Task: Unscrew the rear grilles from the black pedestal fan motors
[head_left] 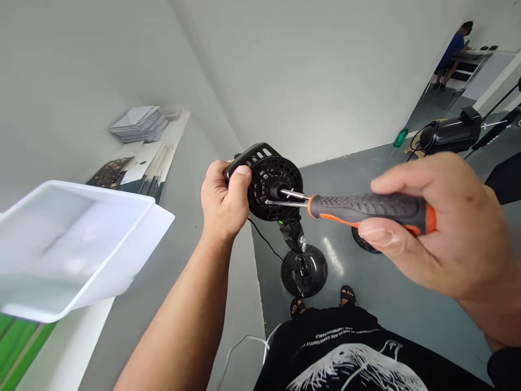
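My left hand (226, 198) is closed round the side of a black fan motor housing (257, 155), its thumb pressed on the edge. The round, slotted front of the motor faces me, with a metal shaft (295, 194) sticking out of its centre. In my right hand (456, 233) is a screwdriver (366, 209) with a black and orange handle, held between thumb and fingers. Its tip reaches the slotted front, just below the shaft; a screw there is too small to make out. Under the motor, a stand runs down to a round black base (304, 271) on the floor.
At left, a white plastic bin (77, 244) stands on a white ledge. Stacked papers (140, 125) lie farther along it. A black cylindrical device (451, 133) and a green bottle (401, 137) are at far right. Beyond the opening, another person (451, 51) sits at a table.
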Action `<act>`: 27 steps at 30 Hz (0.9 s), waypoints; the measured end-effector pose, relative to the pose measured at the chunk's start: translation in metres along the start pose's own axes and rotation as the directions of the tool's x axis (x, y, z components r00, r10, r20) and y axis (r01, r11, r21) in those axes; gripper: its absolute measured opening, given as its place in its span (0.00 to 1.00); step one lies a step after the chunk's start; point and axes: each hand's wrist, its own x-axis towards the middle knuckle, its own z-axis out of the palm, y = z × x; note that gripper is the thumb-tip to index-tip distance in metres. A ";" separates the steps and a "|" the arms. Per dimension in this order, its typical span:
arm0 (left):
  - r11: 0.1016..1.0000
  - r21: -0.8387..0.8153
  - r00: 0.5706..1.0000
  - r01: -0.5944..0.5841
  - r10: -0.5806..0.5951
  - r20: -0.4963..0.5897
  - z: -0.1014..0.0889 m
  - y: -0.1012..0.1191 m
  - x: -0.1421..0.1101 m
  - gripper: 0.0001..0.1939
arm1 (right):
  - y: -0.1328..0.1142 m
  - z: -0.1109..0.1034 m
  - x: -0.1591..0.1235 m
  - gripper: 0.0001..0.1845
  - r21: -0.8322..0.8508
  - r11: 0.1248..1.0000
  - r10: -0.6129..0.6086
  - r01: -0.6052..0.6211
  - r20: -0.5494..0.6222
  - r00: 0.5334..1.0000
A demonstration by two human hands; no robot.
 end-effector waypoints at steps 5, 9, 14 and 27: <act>1.000 -0.017 1.000 -0.010 0.010 -0.005 0.001 0.000 0.000 0.10 | 0.000 0.004 0.000 0.06 0.050 0.970 -0.243 0.240 0.067 0.968; 1.000 -0.021 1.000 0.013 -0.012 0.003 0.001 0.001 -0.001 0.10 | 0.001 0.008 0.001 0.18 -0.033 0.999 0.010 -0.013 -0.105 0.994; 0.999 -0.033 1.000 0.003 -0.002 0.010 0.000 -0.001 -0.002 0.09 | 0.006 0.003 0.002 0.23 0.060 0.975 -0.212 0.212 -0.009 0.977; 0.999 -0.044 1.000 -0.003 0.003 -0.012 0.003 0.000 -0.002 0.09 | 0.010 0.004 0.009 0.08 -0.029 0.986 -0.165 0.165 -0.022 0.986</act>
